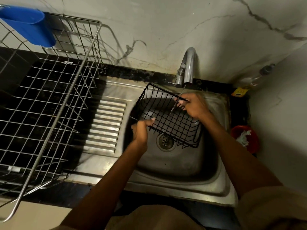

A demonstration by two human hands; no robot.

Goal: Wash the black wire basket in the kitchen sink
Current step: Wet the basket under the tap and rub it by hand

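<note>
Marbled wall (166,22) backs a steel sink (174,163), where the black wire basket (167,120) hangs tilted under the tap (186,67). Left hand (141,128) grips its near rim; right hand (194,105) grips its far rim. Beside it, a wire rack (49,105) stands on the desk (66,195).

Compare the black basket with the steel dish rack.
The black basket is dark-coated wire; the dish rack is bare shiny steel. The basket is far smaller than the rack. The basket is held tilted over the sink under the tap by the left hand and right hand; the rack rests on the counter, untouched. Both are open wire grids.
</note>
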